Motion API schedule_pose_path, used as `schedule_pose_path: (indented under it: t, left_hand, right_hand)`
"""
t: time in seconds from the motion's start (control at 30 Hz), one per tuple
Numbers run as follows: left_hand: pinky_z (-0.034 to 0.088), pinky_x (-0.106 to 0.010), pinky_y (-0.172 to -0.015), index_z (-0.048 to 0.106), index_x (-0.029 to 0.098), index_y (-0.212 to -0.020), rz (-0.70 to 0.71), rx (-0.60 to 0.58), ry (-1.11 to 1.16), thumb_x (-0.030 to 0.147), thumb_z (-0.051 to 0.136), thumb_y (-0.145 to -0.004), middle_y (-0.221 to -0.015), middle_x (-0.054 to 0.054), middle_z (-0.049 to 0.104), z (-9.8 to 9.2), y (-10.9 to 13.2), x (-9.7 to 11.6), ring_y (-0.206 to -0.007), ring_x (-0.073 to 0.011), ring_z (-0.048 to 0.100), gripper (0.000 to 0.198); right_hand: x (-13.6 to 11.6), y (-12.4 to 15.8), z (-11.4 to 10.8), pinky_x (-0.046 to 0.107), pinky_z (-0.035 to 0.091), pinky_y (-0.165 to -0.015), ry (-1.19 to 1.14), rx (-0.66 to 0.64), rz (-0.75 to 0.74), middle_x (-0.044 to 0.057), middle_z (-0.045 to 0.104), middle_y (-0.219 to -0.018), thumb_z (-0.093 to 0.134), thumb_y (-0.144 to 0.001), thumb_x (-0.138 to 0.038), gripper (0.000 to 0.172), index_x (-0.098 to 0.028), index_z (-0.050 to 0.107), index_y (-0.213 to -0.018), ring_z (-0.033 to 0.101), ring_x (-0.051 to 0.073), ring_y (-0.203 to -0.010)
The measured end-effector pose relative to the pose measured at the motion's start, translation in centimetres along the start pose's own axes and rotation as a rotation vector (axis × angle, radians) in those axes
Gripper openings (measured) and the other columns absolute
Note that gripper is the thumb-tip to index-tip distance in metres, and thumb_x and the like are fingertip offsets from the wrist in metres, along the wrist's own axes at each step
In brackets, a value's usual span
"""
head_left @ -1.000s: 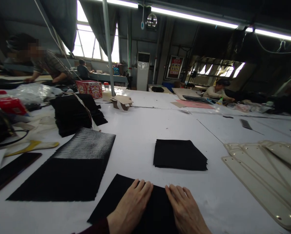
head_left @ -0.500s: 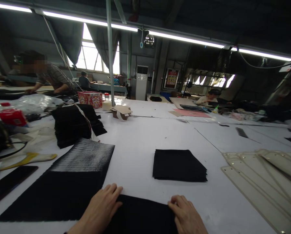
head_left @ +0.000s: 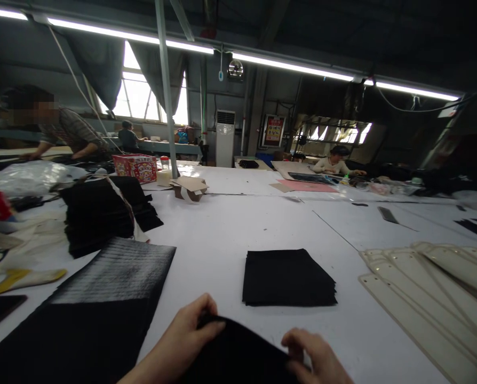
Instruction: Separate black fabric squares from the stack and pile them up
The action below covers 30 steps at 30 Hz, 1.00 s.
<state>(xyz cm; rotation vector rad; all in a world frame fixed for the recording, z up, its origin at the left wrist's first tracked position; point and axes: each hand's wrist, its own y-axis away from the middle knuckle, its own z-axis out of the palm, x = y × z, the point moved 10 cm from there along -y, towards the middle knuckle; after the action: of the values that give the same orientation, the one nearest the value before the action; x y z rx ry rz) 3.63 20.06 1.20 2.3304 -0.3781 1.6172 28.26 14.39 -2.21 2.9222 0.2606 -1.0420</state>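
Observation:
A black fabric piece lies between my hands at the bottom of the head view, its far edge lifted and bowed. My left hand pinches its far left corner between thumb and fingers. At the far right corner, my right hand has curled fingers and thumb about the edge. The fabric's near part is cut off by the frame. Beyond it sits a neat stack of black fabric pieces with one slanted corner. To the left, a larger black fabric stack has a greyish, sheen-covered far end.
A tied black fabric bundle stands at left, near a red patterned box. Pale templates with holes fan out at right. A phone lies at far left. Co-workers are at other tables; a post rises behind.
Both hands have raised the fabric's far edge, which lay flatter before. My left thumb now shows on top of the corner. The whole view has shifted slightly.

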Motion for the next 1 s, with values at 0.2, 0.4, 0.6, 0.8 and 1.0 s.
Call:
schedule_pose_path:
  t: [0.2, 0.4, 0.6, 0.8, 1.0]
  left_hand:
    - [0.05, -0.026, -0.066, 0.052, 0.016, -0.117, 0.054, 0.187, -0.036, 0.024, 0.058, -0.084, -0.095, -0.007, 0.066, 1.6, -8.7, 5.0, -0.08, -0.017, 0.064, 0.034]
    - [0.048, -0.03, -0.086, 0.061, 0.021, -0.11, 0.09, 0.292, -0.392, 0.025, 0.073, -0.075, -0.112, -0.006, 0.064, -2.8, -9.6, 4.5, -0.098, -0.0203, 0.061, 0.037]
    - [0.041, -0.035, -0.093, 0.063, 0.024, -0.103, -0.058, 0.397, -0.735, 0.03, 0.074, -0.074, -0.111, -0.004, 0.062, -12.8, 2.9, -1.2, -0.104, -0.0243, 0.057, 0.032]
    - [0.044, -0.03, -0.077, 0.069, 0.023, -0.095, -0.241, 0.387, -0.837, 0.03, 0.067, -0.078, -0.102, -0.004, 0.064, -17.8, 9.8, -6.9, -0.091, -0.0214, 0.062, 0.019]
    - [0.041, -0.035, -0.084, 0.068, 0.019, -0.072, -0.207, 0.391, -0.724, 0.02, 0.052, -0.084, -0.089, -0.007, 0.065, -18.1, 9.6, -7.9, -0.09, -0.0235, 0.061, 0.02]
  right_hand:
    - [0.1, -10.0, -12.7, 0.028, 0.045, -0.074, 0.456, 0.144, -0.039, 0.003, 0.07, -0.09, 0.047, -0.077, -0.021, 0.024, -0.023, 0.065, -0.094, 0.064, 0.018, -0.082]
    - [2.4, -15.2, -13.8, 0.054, 0.036, -0.088, 0.591, 0.363, -0.137, 0.018, 0.064, -0.117, 0.048, -0.075, -0.036, 0.036, -0.021, 0.067, -0.101, 0.057, 0.039, -0.109]
    - [2.2, -10.3, -4.4, 0.047, 0.042, -0.088, 0.59, 0.364, -0.5, 0.008, 0.065, -0.119, 0.055, -0.082, -0.046, 0.032, -0.029, 0.07, -0.105, 0.06, 0.032, -0.109]
    - [-5.1, -8.8, 2.9, 0.043, 0.045, -0.091, 0.438, 0.245, -0.604, 0.005, 0.068, -0.114, 0.062, -0.083, -0.041, 0.024, -0.032, 0.072, -0.103, 0.062, 0.028, -0.106]
    - [-17.5, -8.5, 10.1, 0.04, 0.044, -0.092, 0.189, 0.01, -0.591, 0.006, 0.068, -0.112, 0.053, -0.089, -0.023, 0.021, -0.026, 0.069, -0.103, 0.061, 0.023, -0.106]
